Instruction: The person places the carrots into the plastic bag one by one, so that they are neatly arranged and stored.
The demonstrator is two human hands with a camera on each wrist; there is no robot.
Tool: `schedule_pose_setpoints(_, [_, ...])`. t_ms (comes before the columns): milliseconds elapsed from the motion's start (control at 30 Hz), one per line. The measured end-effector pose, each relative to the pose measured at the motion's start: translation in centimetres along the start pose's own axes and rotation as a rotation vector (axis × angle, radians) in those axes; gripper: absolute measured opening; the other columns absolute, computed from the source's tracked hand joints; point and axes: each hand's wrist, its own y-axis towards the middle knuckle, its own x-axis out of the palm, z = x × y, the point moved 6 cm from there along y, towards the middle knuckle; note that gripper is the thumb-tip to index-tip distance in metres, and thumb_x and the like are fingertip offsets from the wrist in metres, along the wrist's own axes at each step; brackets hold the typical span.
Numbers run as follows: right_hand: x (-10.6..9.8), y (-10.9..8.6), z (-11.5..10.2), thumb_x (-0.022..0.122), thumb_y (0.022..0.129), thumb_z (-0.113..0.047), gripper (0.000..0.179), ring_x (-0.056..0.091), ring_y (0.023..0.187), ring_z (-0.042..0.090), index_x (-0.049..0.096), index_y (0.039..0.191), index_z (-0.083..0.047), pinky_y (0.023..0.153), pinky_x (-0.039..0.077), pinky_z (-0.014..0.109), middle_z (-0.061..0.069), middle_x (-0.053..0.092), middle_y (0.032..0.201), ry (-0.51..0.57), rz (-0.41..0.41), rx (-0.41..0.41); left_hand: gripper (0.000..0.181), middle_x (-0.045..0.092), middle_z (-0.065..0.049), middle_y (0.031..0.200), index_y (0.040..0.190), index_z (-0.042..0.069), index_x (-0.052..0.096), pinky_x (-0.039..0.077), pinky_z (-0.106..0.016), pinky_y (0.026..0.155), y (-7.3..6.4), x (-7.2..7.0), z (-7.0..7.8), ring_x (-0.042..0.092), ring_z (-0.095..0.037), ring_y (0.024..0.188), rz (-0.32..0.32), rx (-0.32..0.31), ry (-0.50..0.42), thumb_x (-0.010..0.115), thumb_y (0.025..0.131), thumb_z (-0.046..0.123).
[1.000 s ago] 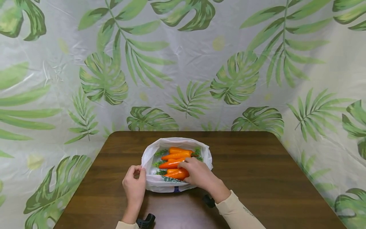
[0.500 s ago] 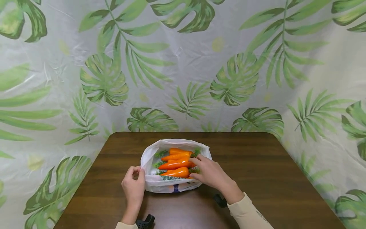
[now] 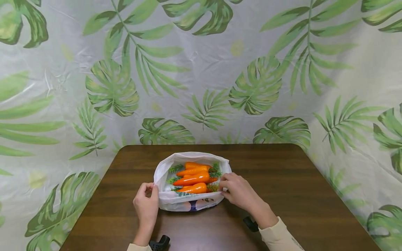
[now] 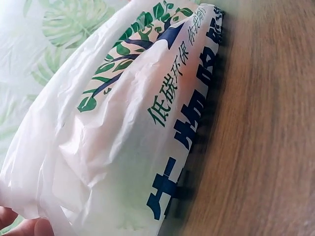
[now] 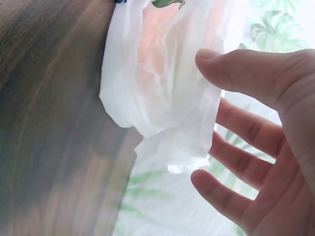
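Observation:
A white plastic bag [image 3: 176,200] lies on the table with its mouth spread wide. Inside it are several glossy orange carrots [image 3: 192,179] with feathery green tops [image 3: 215,170]. At the bag's left rim my left hand [image 3: 146,203] pinches the plastic; only its fingertips [image 4: 40,228] show in the left wrist view. My right hand [image 3: 241,191] is at the right end of the rim. In the right wrist view its thumb [image 5: 231,69] lies along the near side of the bag, and the other fingers [image 5: 241,162] extend loosely behind the plastic, the index finger hidden.
The dark brown wooden table [image 3: 282,198] stretches around the bag, its far edge just beyond. Behind it hangs a pale curtain [image 3: 207,69] with a green leaf pattern. Black straps with camera mounts [image 3: 160,243] are on both wrists.
My right hand has drawn back from among the carrots, moving right to the bag's right rim, and more of the carrots shows. My left hand has stayed at the left rim.

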Motion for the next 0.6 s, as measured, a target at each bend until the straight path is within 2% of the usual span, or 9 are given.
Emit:
schedule_pose_setpoints(233, [-1.0,-0.4,-0.2,0.087,0.078,-0.016,0.017,0.057,0.096,0.019,0.073,0.086,-0.022,0.077,0.053,0.038,-0.006,0.063,0.100,-0.002,0.066,-0.011,0.007,0.067,-0.003,0.074,0.081,0.005,0.069,0.046,-0.025,0.065,-0.1,-0.2,0.1,0.064,-0.017,0.071,-0.015,0.004,0.006,0.072,0.083,0.000])
schedule_pose_setpoints(400, [-1.8,-0.6,-0.3,0.087,0.078,-0.015,0.018,0.056,0.100,0.019,0.073,0.086,-0.022,0.079,0.054,0.038,-0.006,0.062,0.101,0.010,0.105,-0.015,0.008,0.068,-0.002,0.076,0.081,0.005,0.068,0.046,-0.020,0.063,0.2,-0.1,0.1,0.065,-0.017,0.071,-0.023,0.031,0.020,0.073,0.085,0.001])
schedule_pose_setpoints(600, [-2.4,-1.3,0.0,0.083,0.082,-0.019,0.020,0.055,0.112,0.019,0.074,0.100,-0.022,0.084,0.053,0.039,-0.006,0.061,0.110,0.019,0.110,0.043,0.004,0.068,-0.002,0.083,0.086,0.006,0.070,0.045,-0.015,0.060,0.5,-0.2,0.5,0.064,-0.014,0.069,-0.020,0.097,0.024,0.074,0.087,0.005])
